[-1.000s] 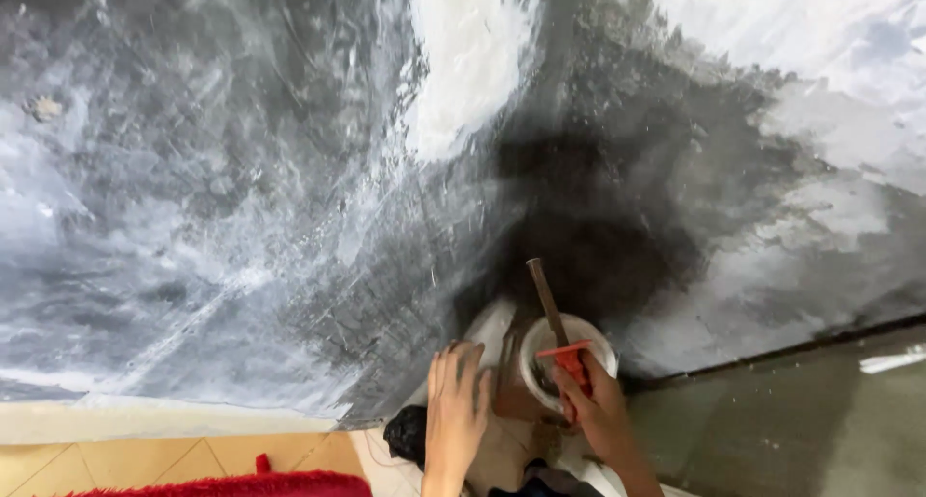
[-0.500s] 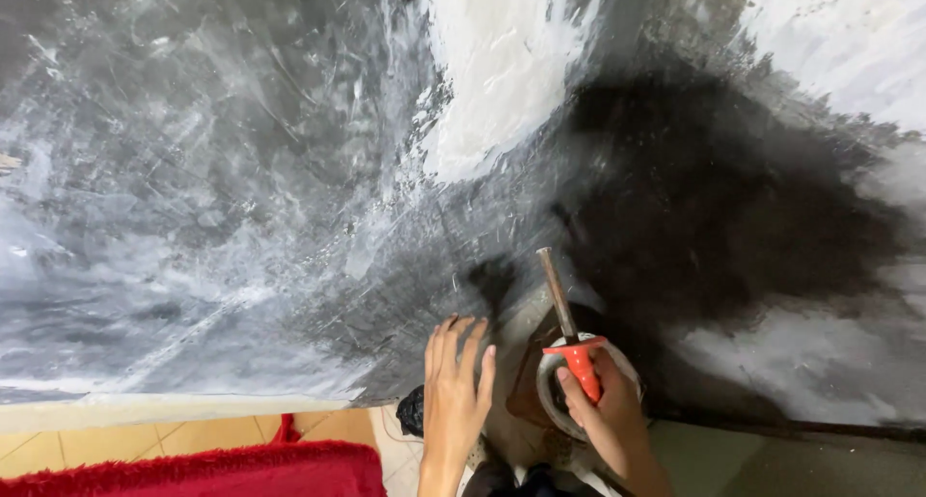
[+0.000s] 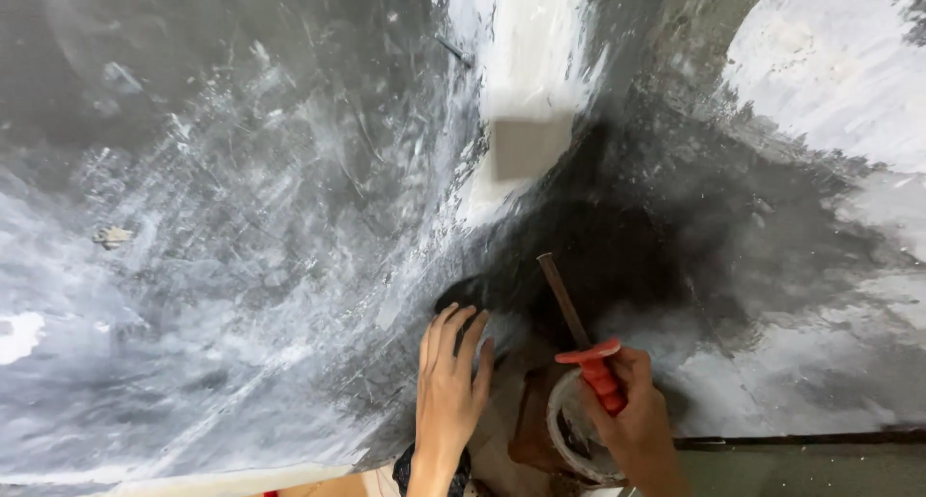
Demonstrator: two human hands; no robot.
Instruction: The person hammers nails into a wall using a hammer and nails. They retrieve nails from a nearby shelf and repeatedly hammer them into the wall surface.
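Observation:
My right hand [image 3: 632,420] grips the red handle of a chisel [image 3: 579,331], its dark metal shaft pointing up and left at the wall. My left hand [image 3: 450,391] lies flat, fingers together, against the dark grey wall [image 3: 289,217] just left of the chisel tip. Below the hands sits a round white ring, a pipe mouth or bucket rim [image 3: 564,429], with a brown patch beside it. I cannot tell what the chisel tip touches.
The wall is rough grey plaster with white streaks and a wide dark wet stain [image 3: 694,256] around the chisel. A white corner strip [image 3: 521,82] runs up the middle. A green floor [image 3: 801,468] lies at the lower right.
The view has tilted up the wall, hiding the red mat and tiles at the lower left. My hands and the chisel keep nearly the same pose against the wall.

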